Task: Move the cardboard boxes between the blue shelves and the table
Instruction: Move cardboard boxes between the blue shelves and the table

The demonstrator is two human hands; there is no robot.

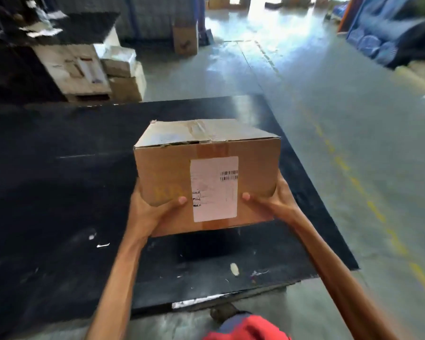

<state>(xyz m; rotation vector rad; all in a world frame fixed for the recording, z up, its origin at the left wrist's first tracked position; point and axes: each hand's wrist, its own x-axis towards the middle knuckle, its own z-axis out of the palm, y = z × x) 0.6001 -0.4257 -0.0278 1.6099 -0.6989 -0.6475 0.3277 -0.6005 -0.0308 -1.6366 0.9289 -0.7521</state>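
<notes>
I hold a brown cardboard box (167, 173) with a white barcode label on its near face and worn tape on top. My left hand (152, 209) grips its lower left corner, thumb on the front face. My right hand (272, 202) grips the lower right corner the same way. The box hangs slightly above the black table (59, 192), over its right half, and casts a shadow below. Blue shelf posts (201, 18) stand far back at the top centre.
Stacked pale boxes (83, 69) sit on the floor behind the table at the left. A single brown box (185, 40) leans by the blue post. Blue-wrapped goods (383, 35) lie at the right. The grey concrete floor (329, 119) carries a yellow dashed line.
</notes>
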